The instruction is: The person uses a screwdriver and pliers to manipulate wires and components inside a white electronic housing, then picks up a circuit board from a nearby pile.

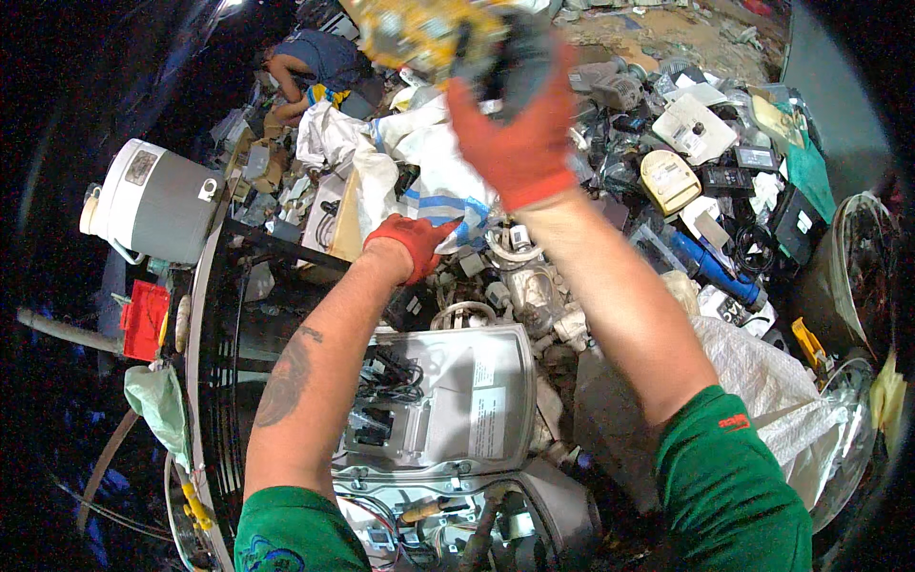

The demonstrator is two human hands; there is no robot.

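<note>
My right hand [519, 143], in a red glove with dark fingers, is raised at the top centre and blurred by motion. It grips a yellow circuit board [405, 33], partly cut off by the upper edge. Lower and to the left, my left hand [408, 246], gloved the same way, is closed at the near edge of a white sack [429, 157] with blue stripes. Some of its fingers are hidden against the cloth. Beneath my forearms lies an opened grey plastic housing [448, 400], with coloured wires and parts [419, 520] showing in its lower half.
A grey-and-white drinks cooler [162, 205] stands at left beside a dark metal frame [195, 381]. Mixed electronic scrap spreads to the right, with black power adapters [727, 181], a cream device [670, 181] and a blue cylinder [715, 267]. Another person [319, 67] bends over at upper left.
</note>
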